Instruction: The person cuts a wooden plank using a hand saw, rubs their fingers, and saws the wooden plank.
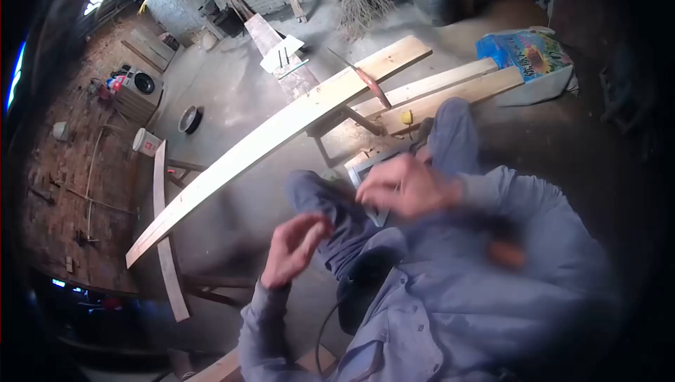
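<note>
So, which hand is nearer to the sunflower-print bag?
Right. The right hand is on this side of the sunflower-print bag, leftward; the left hand is farther left.

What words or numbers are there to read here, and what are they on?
None that I can read for sure.
Big white writing on the blue bag with a sunflower: too blurred to read.
Red marks on the white bucket: too small to tell if they are words.
</note>
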### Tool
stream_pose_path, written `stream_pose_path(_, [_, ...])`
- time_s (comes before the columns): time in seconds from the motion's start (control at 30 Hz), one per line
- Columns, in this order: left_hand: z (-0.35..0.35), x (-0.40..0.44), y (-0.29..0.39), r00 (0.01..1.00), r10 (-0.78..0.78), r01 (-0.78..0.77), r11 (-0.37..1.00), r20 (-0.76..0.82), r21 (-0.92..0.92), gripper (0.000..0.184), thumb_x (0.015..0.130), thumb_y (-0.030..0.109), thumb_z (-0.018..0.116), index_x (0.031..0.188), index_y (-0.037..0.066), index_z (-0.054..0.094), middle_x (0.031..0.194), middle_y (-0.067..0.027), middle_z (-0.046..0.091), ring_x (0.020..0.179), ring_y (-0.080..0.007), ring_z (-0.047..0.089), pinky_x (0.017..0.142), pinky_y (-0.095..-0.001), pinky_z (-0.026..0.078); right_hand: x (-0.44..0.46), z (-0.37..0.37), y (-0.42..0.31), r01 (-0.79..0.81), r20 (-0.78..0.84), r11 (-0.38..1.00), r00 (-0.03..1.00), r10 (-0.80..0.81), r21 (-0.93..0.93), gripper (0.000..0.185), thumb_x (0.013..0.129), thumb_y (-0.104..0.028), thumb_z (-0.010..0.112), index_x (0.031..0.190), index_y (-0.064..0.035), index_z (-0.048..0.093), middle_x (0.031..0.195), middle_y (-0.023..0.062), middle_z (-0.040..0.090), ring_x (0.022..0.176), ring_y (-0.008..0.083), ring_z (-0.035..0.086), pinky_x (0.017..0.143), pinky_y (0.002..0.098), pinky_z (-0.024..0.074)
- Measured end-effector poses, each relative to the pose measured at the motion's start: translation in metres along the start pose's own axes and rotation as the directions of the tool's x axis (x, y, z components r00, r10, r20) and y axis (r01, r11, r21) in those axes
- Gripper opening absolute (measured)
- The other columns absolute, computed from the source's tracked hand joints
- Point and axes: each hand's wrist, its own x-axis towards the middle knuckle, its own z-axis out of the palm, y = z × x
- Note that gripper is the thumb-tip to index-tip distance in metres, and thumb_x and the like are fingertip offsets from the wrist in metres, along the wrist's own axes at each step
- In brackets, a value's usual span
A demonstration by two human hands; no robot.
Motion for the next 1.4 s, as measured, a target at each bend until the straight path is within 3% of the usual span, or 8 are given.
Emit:
stream_pose_path(0.47, [-0.037, 0.283, -0.108, 0.915, 0.403, -0.271, 0.606, 0.005, 0.748, 0.07, 0.093, 0.04, 0.075, 0.14, -0.006, 0.05, 0.136, -0.0282, 0.058, 0.127, -0.0426, 0.055, 0.108, -0.0468, 0.046, -0.007, -0.016, 0.123, -0.521, -0.057, 0.825, 0.837, 0.544, 0.22, 0.027, 0.104, -0.018, 0.056, 0.101, 0.0041, 0.071, 0.079, 0.0076, 0.073, 0.067, 0.0115, 0.07, 0.06, 0.0276, 0.0558])
stream_pose_path(0.6, [-0.062, 0.362, -0.118, 0.964, 0.265, -0.167, 0.591, 0.006, 0.789, 0.121, 0.077, 0.079, 0.071, 0.149, -0.012, 0.036, 0.151, -0.0339, 0.043, 0.142, -0.0469, 0.04, 0.118, -0.0499, 0.034, 0.031, -0.017, 0.149, -0.38, -0.277, 0.882, 0.848, 0.452, 0.278, 0.027, 0.103, -0.018, 0.055, 0.098, 0.0048, 0.068, 0.077, 0.0089, 0.07, 0.064, 0.0158, 0.069, 0.061, 0.0312, 0.0553])
stream_pose_path(0.73, [-0.055, 0.406, -0.127, 0.992, 0.127, -0.04, 0.475, -0.023, 0.879, 0.138, 0.069, 0.083, 0.072, 0.159, -0.007, 0.02, 0.165, -0.0286, 0.026, 0.156, -0.0415, 0.019, 0.126, -0.0537, 0.016, 0.092, -0.041, 0.18, -0.308, -0.541, 0.941, 0.82, 0.186, -0.143, 0.029, 0.101, -0.022, 0.059, 0.109, 0.0047, 0.066, 0.089, 0.0167, 0.069, 0.083, 0.0283, 0.069, 0.077, 0.0388, 0.0554])
stream_pose_path(1.07, [-0.043, 0.436, -0.162, 0.935, 0.352, -0.109, 0.39, -0.039, 0.914, 0.118, 0.069, 0.087, 0.067, 0.147, 0.002, 0.041, 0.154, -0.0284, 0.04, 0.144, -0.0443, 0.037, 0.115, -0.0625, 0.024, 0.199, -0.053, 0.255, -0.459, -0.473, 0.793, 0.845, 0.251, -0.4, 0.045, 0.101, -0.037, 0.059, 0.118, 0.0051, 0.061, 0.109, 0.0284, 0.065, 0.107, 0.0426, 0.063, 0.094, 0.0483, 0.0509])
stream_pose_path(1.2, [-0.044, 0.433, -0.166, 0.919, 0.395, -0.153, 0.409, -0.023, 0.9, 0.123, 0.068, 0.086, 0.067, 0.149, -0.001, 0.038, 0.155, -0.0281, 0.037, 0.146, -0.0438, 0.034, 0.117, -0.0658, 0.021, 0.204, -0.045, 0.249, -0.615, -0.37, 0.768, 0.681, 0.632, 0.181, 0.034, 0.107, -0.023, 0.053, 0.13, 0.0013, 0.055, 0.096, 0.012, 0.067, 0.075, 0.0182, 0.066, 0.072, 0.0351, 0.0553])
stream_pose_path(1.3, [-0.044, 0.43, -0.16, 0.932, 0.362, -0.139, 0.425, -0.027, 0.895, 0.12, 0.067, 0.079, 0.073, 0.15, -0.001, 0.037, 0.156, -0.0256, 0.037, 0.147, -0.0415, 0.033, 0.12, -0.064, 0.019, 0.199, -0.034, 0.271, -0.401, -0.562, 0.889, 0.798, 0.219, -0.222, 0.034, 0.107, -0.023, 0.052, 0.133, -0.0002, 0.053, 0.093, 0.0096, 0.067, 0.076, 0.0158, 0.065, 0.074, 0.0358, 0.0551])
stream_pose_path(1.33, [-0.043, 0.43, -0.158, 0.939, 0.343, -0.131, 0.432, -0.028, 0.892, 0.119, 0.067, 0.075, 0.076, 0.149, -0.001, 0.037, 0.156, -0.0243, 0.037, 0.148, -0.0404, 0.032, 0.121, -0.0627, 0.018, 0.2, -0.036, 0.269, -0.372, -0.54, 0.912, 0.81, 0.228, -0.173, 0.033, 0.104, -0.025, 0.055, 0.122, 0.0033, 0.052, 0.097, 0.0285, 0.068, 0.093, 0.0467, 0.067, 0.081, 0.0513, 0.0531])
stream_pose_path(1.4, [-0.043, 0.431, -0.158, 0.938, 0.344, -0.129, 0.431, -0.031, 0.893, 0.122, 0.067, 0.078, 0.075, 0.15, -0.004, 0.036, 0.156, -0.0256, 0.038, 0.147, -0.041, 0.034, 0.12, -0.063, 0.02, 0.202, -0.036, 0.266, -0.425, -0.536, 0.864, 0.812, 0.231, -0.271, 0.032, 0.104, -0.025, 0.056, 0.121, 0.0023, 0.052, 0.096, 0.0294, 0.067, 0.093, 0.0486, 0.066, 0.081, 0.0532, 0.0524])
